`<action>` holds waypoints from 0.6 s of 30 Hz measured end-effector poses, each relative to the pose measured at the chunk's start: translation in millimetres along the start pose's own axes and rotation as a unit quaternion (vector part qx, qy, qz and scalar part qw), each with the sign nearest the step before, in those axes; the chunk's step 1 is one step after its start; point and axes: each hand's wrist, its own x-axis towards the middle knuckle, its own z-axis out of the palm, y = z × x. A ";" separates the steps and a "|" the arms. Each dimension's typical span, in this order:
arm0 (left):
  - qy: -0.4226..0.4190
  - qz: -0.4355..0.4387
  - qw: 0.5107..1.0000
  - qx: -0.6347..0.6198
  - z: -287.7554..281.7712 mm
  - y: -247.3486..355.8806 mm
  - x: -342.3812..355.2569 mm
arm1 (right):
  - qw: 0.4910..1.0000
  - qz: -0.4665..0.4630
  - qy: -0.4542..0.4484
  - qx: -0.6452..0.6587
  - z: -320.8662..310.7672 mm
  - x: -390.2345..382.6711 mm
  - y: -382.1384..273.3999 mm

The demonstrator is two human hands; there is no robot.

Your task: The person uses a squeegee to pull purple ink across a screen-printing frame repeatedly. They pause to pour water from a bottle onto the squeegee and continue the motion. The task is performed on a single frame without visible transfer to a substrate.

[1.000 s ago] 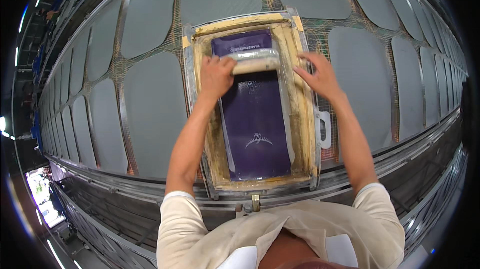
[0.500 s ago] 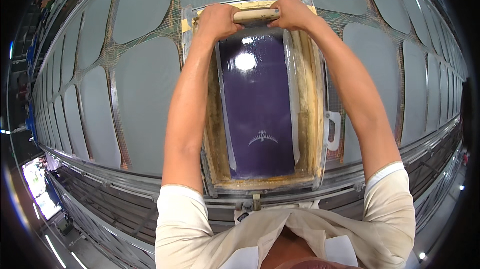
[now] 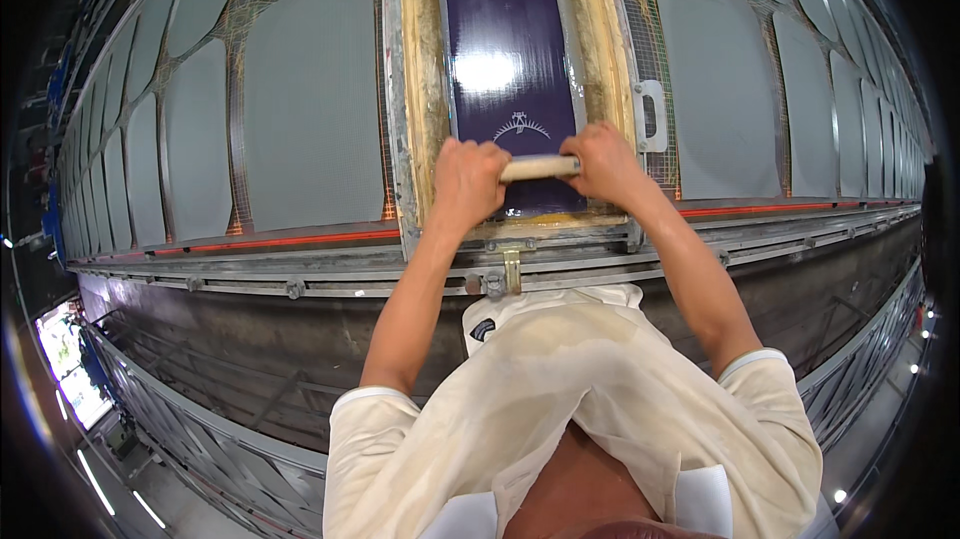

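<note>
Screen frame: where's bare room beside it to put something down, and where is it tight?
Bare grey panels lie left of the screen frame, and more right of its metal handle. It is crowded at the frame's near end: the left hand and right hand grip the wooden squeegee over the purple screen. The rail below carries bolts.

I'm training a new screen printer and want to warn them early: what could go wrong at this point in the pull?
Both the left hand and right hand grip the wooden squeegee handle at the near end of the purple printing screen. Uneven pressure might streak the print. Pulling further could possibly knock the blade against the yellowed screen frame.
</note>
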 end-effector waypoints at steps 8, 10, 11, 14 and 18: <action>-0.007 0.001 1.000 0.003 -16.0 -48.4 84.1 | 0.995 0.033 -0.093 0.000 -37.8 83.6 43.5; -0.004 0.011 0.999 0.031 -29.6 -78.7 150.9 | 0.997 0.034 -0.071 -0.025 -66.0 143.4 74.0; -0.008 0.017 0.999 0.044 -35.1 -96.5 186.7 | 0.997 0.037 -0.061 -0.034 -78.0 174.5 90.7; -0.006 0.011 0.998 0.057 -46.6 -146.9 282.2 | 0.998 0.042 -0.040 -0.015 -103.7 265.7 143.8; -0.053 -0.020 0.996 0.073 -56.1 -184.1 361.8 | 0.998 0.049 -0.034 -0.023 -121.5 341.7 190.8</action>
